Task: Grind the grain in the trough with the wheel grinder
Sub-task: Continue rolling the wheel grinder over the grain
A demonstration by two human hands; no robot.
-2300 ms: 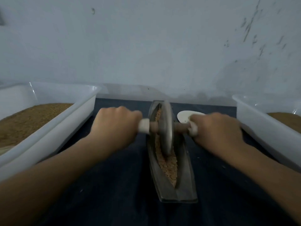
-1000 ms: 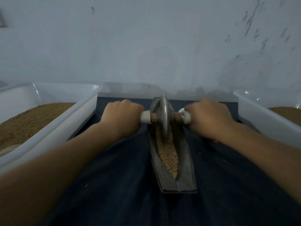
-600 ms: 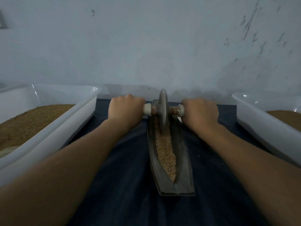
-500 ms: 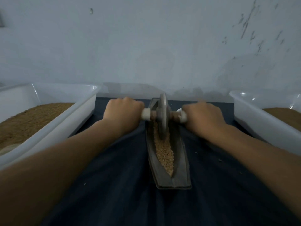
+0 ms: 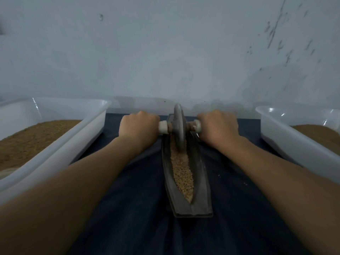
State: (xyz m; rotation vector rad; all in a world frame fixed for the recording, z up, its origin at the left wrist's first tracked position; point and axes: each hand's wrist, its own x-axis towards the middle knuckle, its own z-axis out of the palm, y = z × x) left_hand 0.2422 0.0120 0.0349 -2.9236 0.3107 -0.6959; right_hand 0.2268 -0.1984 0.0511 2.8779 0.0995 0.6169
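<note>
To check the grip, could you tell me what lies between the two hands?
Head view: the wheel stands between the left hand and right hand.

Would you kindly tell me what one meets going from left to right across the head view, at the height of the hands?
left white tub → left hand → wheel grinder → right hand → right white tub

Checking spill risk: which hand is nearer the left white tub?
Left. The left hand grips the handle just right of the left white tub; the right hand sits beyond the wheel, farther away.
</note>
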